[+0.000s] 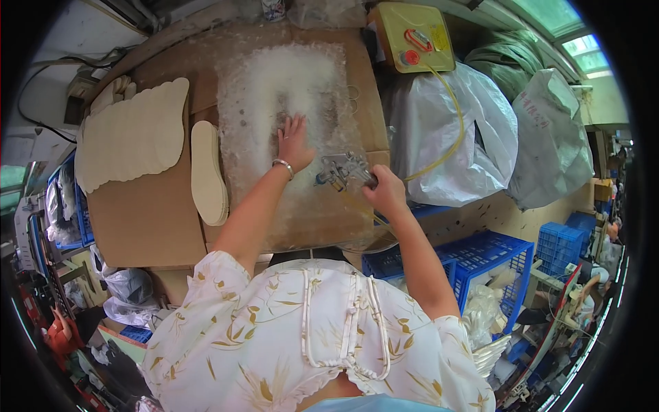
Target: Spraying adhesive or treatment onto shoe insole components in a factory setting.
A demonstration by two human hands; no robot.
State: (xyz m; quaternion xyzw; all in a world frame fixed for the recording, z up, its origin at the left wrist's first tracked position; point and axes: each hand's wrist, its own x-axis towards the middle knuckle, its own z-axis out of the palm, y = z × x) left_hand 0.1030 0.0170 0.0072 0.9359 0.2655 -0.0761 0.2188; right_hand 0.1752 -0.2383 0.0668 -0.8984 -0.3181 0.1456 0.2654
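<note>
My left hand (295, 145), with a bracelet at the wrist, reaches over a white-crusted patch (237, 130) on the cardboard-covered table. Its fingers are stretched out and slightly spread, with nothing seen in them; whether they touch the surface I cannot tell. My right hand (386, 193) is closed round the handle of a metal spray gun (343, 169), which points left toward the patch. A small stack of cream insoles (209, 172) lies left of the patch. Farther left, many more insoles (134, 134) lie overlapped in a fanned row.
A yellow metal can (415, 24) with a yellowish hose (458, 130) stands at the back right. White plastic sacks (446, 130) sit beside the table. Blue crates (491, 254) stand below at the right. Other people work at the far left and far right.
</note>
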